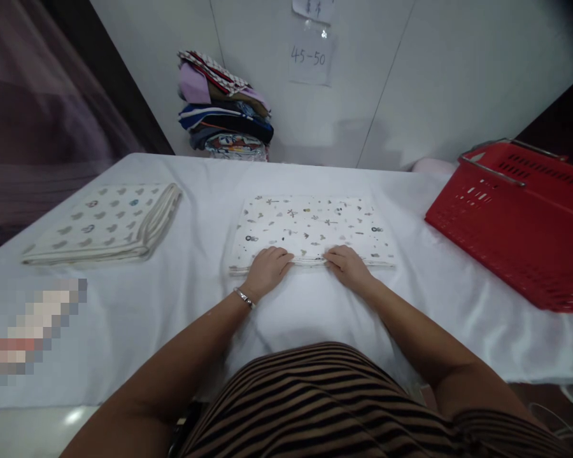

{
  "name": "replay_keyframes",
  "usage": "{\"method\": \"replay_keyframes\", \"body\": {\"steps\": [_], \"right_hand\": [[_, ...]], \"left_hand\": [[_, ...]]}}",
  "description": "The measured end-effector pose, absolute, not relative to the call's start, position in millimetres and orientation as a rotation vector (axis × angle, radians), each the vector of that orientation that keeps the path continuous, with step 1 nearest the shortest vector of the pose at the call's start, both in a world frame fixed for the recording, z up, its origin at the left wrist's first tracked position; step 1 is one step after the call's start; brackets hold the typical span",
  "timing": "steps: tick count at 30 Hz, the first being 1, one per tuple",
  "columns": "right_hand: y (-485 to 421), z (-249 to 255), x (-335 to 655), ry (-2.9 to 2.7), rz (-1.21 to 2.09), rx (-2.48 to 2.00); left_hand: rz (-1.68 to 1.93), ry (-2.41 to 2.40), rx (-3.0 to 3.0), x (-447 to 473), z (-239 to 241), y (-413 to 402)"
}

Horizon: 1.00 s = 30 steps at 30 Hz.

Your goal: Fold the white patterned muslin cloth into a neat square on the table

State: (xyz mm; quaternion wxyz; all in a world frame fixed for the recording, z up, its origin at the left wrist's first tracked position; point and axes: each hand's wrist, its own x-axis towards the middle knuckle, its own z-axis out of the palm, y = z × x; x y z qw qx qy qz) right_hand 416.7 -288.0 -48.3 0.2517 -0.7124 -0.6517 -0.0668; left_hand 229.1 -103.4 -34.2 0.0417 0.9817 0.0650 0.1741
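Note:
A folded white cloth with small printed figures (310,222) lies flat in the middle of the white-covered table (210,191). My left hand (267,270), with a bracelet at the wrist, rests on the cloth's near edge with its fingers curled over the fold. Close to it on the same edge, my right hand (346,264) has its fingers curled on the cloth too. Both hands grip or press the near edge, a few centimetres apart.
A second folded printed cloth (107,222) lies at the left of the table. A red plastic basket (516,222) sits at the right. A stack of folded coloured fabrics (224,108) stands against the white back wall, under a paper label reading 45-50 (309,57).

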Motion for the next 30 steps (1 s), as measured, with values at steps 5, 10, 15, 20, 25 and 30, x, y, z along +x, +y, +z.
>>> {"method": "replay_keyframes", "body": {"steps": [5,10,15,20,25,30], "right_hand": [[-285.4,-43.2,416.0,-1.722,-0.215,-1.922],[-284.8,-40.6,413.9,-1.713,-0.304,-1.933],[-284.5,-49.8,414.2,-1.795,-0.312,-1.965],[-284.3,-50.8,415.3,-1.791,-0.324,-1.966],[-282.1,-49.5,414.9,-1.782,-0.349,-2.013],[-281.8,-52.1,413.1,-1.820,-0.272,-2.056]], "left_hand": [[0.619,0.213,2.975,229.9,-35.4,-101.5],[0.651,0.208,2.994,228.9,-36.7,-101.1],[0.543,0.162,3.132,227.6,-36.5,-104.7],[0.582,0.152,3.163,227.9,-34.9,-104.6],[0.685,0.149,3.206,230.0,-37.5,-101.8],[0.620,0.156,3.226,229.3,-39.2,-106.3]]}}
